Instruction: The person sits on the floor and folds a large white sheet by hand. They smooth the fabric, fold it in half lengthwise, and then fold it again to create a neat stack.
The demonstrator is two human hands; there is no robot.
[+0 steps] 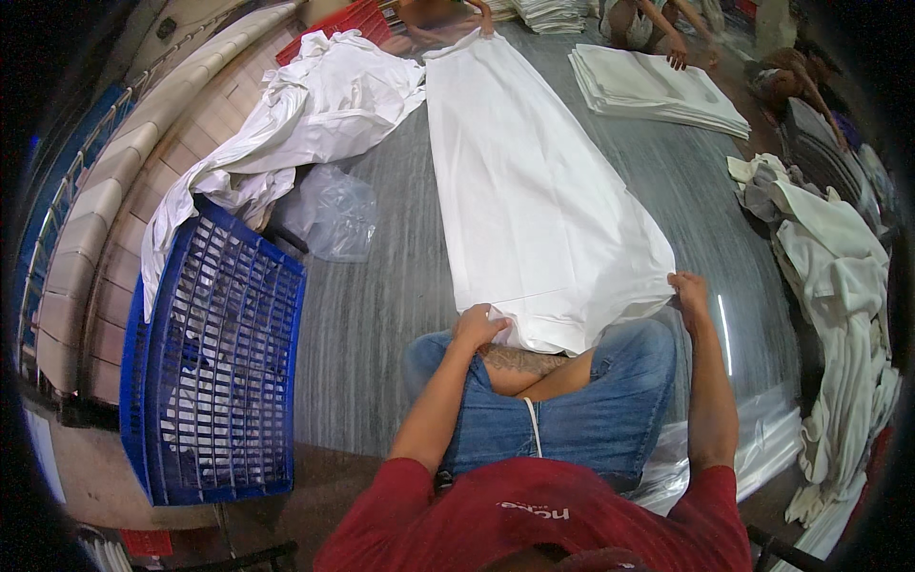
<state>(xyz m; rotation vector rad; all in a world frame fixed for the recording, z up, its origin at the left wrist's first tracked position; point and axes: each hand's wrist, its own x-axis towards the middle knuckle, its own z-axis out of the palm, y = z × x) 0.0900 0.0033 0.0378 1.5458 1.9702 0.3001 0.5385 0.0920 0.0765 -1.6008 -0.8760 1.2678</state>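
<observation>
A long white cloth lies stretched out in front of me over the grey striped surface. Its near edge reaches my crossed legs. My left hand is closed on the near left corner of the cloth. At the near right corner, my right hand pinches the fabric's edge, a little farther off than the left. The cloth bulges loosely between both hands. At the far end, another person's hand holds the cloth's narrow-looking top edge.
A blue plastic crate stands at my left, with a heap of white cloth beyond it. Next to that lies a clear plastic bag. Folded cloths are stacked at the far right under another person's hand. Crumpled cloths line the right side.
</observation>
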